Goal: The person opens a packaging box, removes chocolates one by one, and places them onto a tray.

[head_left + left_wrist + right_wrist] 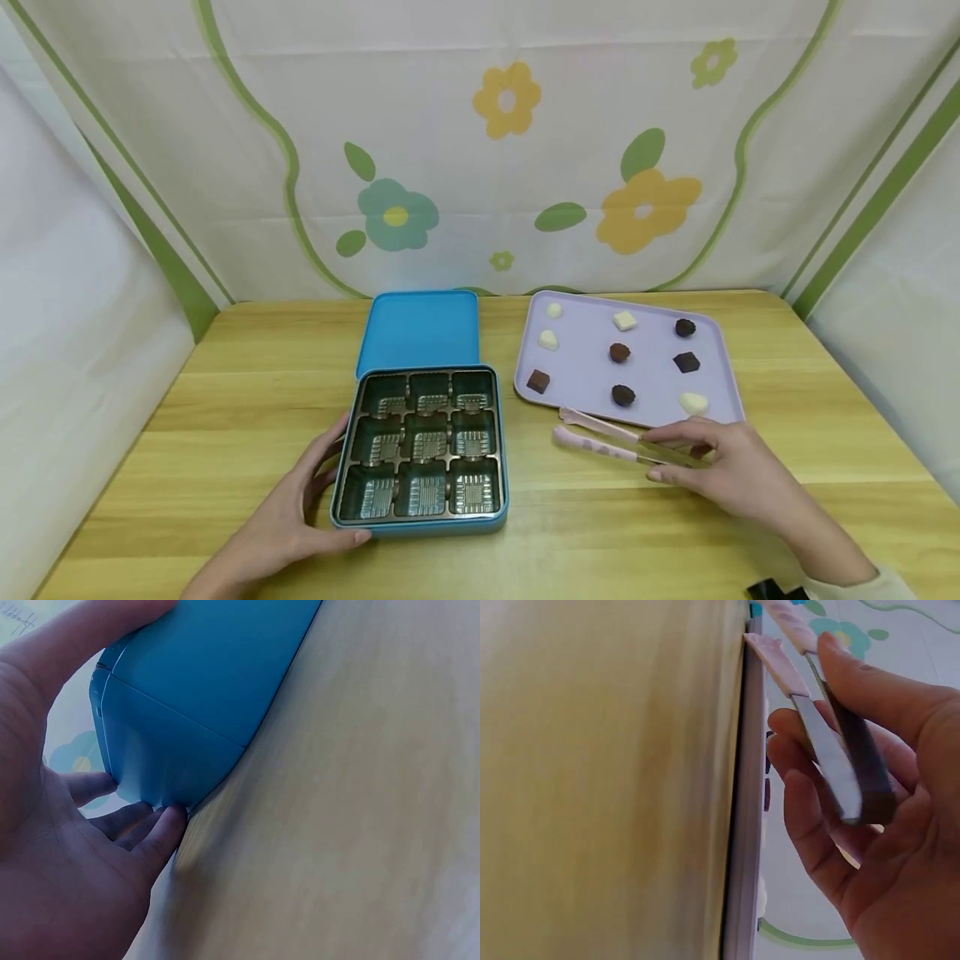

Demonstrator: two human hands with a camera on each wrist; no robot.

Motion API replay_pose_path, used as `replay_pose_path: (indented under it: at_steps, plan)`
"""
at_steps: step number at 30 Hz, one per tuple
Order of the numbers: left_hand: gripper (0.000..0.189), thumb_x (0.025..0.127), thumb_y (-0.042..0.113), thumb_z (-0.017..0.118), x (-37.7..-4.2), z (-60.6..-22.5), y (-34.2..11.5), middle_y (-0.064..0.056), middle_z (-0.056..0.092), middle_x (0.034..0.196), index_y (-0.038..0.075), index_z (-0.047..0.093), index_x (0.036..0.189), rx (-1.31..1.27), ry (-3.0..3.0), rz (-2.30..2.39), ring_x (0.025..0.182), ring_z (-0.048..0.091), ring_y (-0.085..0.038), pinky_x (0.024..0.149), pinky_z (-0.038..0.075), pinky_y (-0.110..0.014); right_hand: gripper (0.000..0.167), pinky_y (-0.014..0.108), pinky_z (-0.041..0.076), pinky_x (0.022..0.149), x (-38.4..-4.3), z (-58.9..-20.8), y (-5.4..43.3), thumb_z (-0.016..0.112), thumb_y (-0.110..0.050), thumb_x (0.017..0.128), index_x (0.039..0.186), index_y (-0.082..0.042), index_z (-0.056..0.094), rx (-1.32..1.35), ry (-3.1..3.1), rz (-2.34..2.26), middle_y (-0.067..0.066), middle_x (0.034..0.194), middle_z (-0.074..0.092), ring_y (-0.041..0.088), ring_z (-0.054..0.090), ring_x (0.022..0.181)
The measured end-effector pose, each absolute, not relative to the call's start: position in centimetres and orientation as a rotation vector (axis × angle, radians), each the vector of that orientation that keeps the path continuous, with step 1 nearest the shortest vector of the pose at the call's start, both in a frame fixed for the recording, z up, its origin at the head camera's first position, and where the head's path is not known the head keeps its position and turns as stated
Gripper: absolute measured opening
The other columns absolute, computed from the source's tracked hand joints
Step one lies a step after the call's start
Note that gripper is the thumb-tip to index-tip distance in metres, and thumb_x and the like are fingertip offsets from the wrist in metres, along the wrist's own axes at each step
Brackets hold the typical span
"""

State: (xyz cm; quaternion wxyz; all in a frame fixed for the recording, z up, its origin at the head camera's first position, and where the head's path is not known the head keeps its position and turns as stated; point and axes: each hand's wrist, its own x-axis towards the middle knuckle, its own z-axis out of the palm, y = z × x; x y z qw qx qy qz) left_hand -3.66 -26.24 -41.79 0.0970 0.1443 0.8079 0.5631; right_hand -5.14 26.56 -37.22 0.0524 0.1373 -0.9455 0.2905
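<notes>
My left hand (288, 508) holds the near left corner of a blue box (491, 523), thumb along its front and fingers against its left side. The left wrist view shows those fingertips (176, 817) on the blue wall. Inside the box sits a dark brown divided insert (427, 454) with bare compartments. My right hand (723, 467) grips small tongs (600, 447) with pink tips and metal arms, thumb on one arm and fingers on the other. The tips stand apart with nothing between them, by the front edge of a lilac tray (577, 367).
Several chocolates lie spaced out on the tray, among them a dark square (686, 362), a brown cup-shaped one (619, 352) and a white heart-like one (693, 403). A blue lid (420, 329) lies behind the box. A flowered cloth (450, 125) hangs at the table's back.
</notes>
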Motion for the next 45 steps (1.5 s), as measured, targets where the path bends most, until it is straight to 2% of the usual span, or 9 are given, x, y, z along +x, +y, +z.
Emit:
replay_pose_path:
  at_steps: [8, 15, 30, 45]
  plan:
    - [0.127, 0.076, 0.013, 0.097, -3.8, -41.8, -26.0, -0.013, 0.031, 0.173, 0.037, 0.018, 0.173, 0.467, 2.415, 1.660, 0.141, 0.035, 0.015, 0.111, 0.036, -0.006, 0.040, 0.021, 0.048, 0.067, -5.1, -38.2, 27.0, 0.100, -0.021, 0.073, 0.106, -0.034, 0.083, 0.587, -2.796, 0.824, -0.019, 0.097, 0.076, 0.000, 0.056, 0.082]
    - [0.126, 0.077, 0.010, 0.097, -4.2, -41.9, -26.0, -0.015, 0.033, 0.171, 0.035, 0.019, 0.173, 0.483, 2.390, 1.690, 0.138, 0.043, 0.010, 0.111, 0.039, -0.009, 0.045, 0.021, 0.052, 0.069, -5.6, -38.6, 27.1, 0.101, -0.017, 0.068, 0.104, -0.034, 0.080, 0.663, -2.786, 0.772, -0.020, 0.098, 0.073, -0.002, 0.060, 0.085]
    - [0.127, 0.077, 0.009, 0.097, -4.3, -42.3, -25.9, -0.015, 0.033, 0.171, 0.034, 0.018, 0.173, 0.508, 2.391, 1.696, 0.141, 0.039, 0.013, 0.111, 0.037, -0.007, 0.042, 0.023, 0.056, 0.072, -5.5, -39.0, 27.1, 0.099, -0.014, 0.072, 0.102, -0.032, 0.077, 0.629, -2.859, 0.804, -0.022, 0.096, 0.072, -0.005, 0.062, 0.085]
    - [0.126, 0.077, 0.008, 0.096, -4.3, -42.4, -26.0, -0.015, 0.032, 0.172, 0.033, 0.018, 0.173, 0.518, 2.385, 1.699, 0.141, 0.040, 0.011, 0.111, 0.037, -0.007, 0.041, 0.023, 0.053, 0.071, -5.3, -39.0, 27.0, 0.100, -0.017, 0.073, 0.103, -0.034, 0.077, 0.638, -2.868, 0.795, -0.023, 0.095, 0.069, -0.005, 0.060, 0.085]
